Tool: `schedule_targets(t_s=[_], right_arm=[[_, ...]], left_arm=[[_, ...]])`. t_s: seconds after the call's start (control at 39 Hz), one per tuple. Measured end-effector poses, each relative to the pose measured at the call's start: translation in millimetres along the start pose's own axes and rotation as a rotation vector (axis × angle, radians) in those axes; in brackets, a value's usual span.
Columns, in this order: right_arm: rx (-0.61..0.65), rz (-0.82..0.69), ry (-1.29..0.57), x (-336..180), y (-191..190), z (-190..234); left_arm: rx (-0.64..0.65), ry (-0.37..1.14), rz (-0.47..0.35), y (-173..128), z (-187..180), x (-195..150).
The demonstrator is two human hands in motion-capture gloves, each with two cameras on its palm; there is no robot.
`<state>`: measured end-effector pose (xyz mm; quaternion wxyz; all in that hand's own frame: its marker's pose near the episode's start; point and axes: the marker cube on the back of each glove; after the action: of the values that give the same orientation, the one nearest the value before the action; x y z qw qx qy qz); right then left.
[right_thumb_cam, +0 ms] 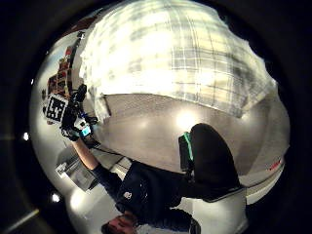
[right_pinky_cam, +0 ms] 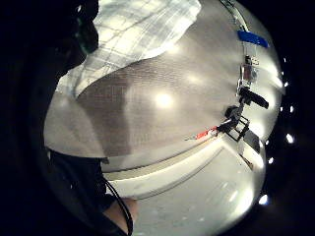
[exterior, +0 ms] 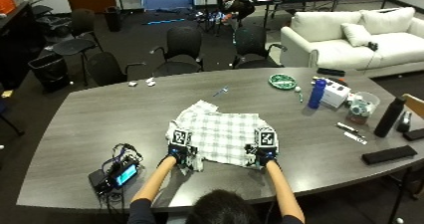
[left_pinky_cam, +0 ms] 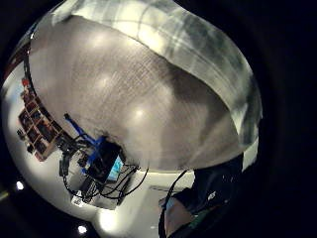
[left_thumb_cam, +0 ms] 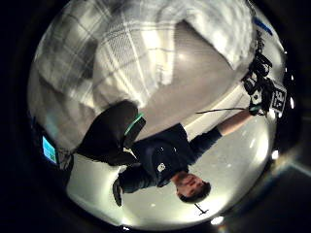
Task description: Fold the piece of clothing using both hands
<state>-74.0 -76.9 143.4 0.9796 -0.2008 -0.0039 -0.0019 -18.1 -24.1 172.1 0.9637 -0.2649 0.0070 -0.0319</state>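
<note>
A white and grey plaid garment lies spread in the middle of the dark grey table. My left hand is at its near left corner, where the cloth is bunched. My right hand is at its near right corner. In the left thumb side palm view the plaid cloth rises in folds up to my thumb. In the right little finger side palm view the garment lifts toward my dark curled fingers, with a shadow on the table beneath.
A small device with a lit screen and cables sits near the front left edge. At the right stand a blue bottle, a white box, a black bottle and a black case. A green plate lies further back.
</note>
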Motion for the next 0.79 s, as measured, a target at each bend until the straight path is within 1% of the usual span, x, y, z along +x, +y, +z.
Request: schedule_targets(t_s=[0.05, 0.08, 0.15, 0.2, 0.23, 0.28, 0.33, 0.38, 0.41, 0.46, 0.51, 0.59, 0.61, 0.64, 0.67, 0.69, 0.72, 0.77, 0.79], right_arm=[[-0.010, -0.005, 0.001, 0, -9, 10], [-0.024, -0.001, 0.003, 0, -12, 16], [-0.078, 0.016, 0.023, 1, -16, 27], [-0.077, 0.004, 0.037, -1, -16, 30], [-0.062, -0.005, 0.043, -2, -17, 30], [-0.008, -0.009, 0.057, -4, -18, 28], [0.058, 0.007, 0.069, -4, -21, 26], [0.120, 0.022, 0.086, -5, -23, 24], [0.143, 0.027, 0.098, -6, -23, 23], [0.150, 0.039, 0.125, -7, -20, 24], [0.128, 0.054, 0.149, -9, -15, 27], [0.110, 0.039, 0.163, -14, -10, 32], [0.096, 0.031, 0.160, -15, -7, 34], [0.087, 0.030, 0.159, -15, -6, 37], [0.086, 0.035, 0.161, -14, -4, 38], [0.087, 0.040, 0.163, -12, -3, 40], [0.086, 0.036, 0.161, -11, -3, 41], [0.083, -0.001, 0.136, -10, -2, 39], [0.078, -0.026, 0.120, -11, -2, 37]], left_arm=[[0.065, -0.016, -0.055, -11, 3, -3], [0.104, -0.014, -0.068, -14, 4, -3], [0.217, 0.008, -0.103, -16, 1, -5], [0.240, 0.014, -0.129, -15, 1, -7], [0.238, 0.015, -0.128, -13, 2, -7], [0.254, 0.012, -0.098, -11, 2, -5], [0.339, -0.025, -0.084, -12, -2, -4], [0.436, -0.101, -0.107, -11, -5, -2], [0.463, -0.138, -0.113, -9, -5, 0], [0.462, -0.185, -0.097, -6, -2, 7], [0.421, -0.210, -0.079, -2, 2, 13], [0.277, -0.225, -0.111, 9, 13, 13], [0.257, -0.225, -0.125, 12, 15, 11], [0.288, -0.228, -0.134, 14, 15, 10], [0.348, -0.233, -0.134, 14, 13, 9], [0.397, -0.229, -0.121, 14, 13, 10], [0.409, -0.215, -0.095, 16, 15, 11], [0.377, -0.174, -0.031, 22, 21, 17], [0.380, -0.163, -0.016, 24, 20, 19]])
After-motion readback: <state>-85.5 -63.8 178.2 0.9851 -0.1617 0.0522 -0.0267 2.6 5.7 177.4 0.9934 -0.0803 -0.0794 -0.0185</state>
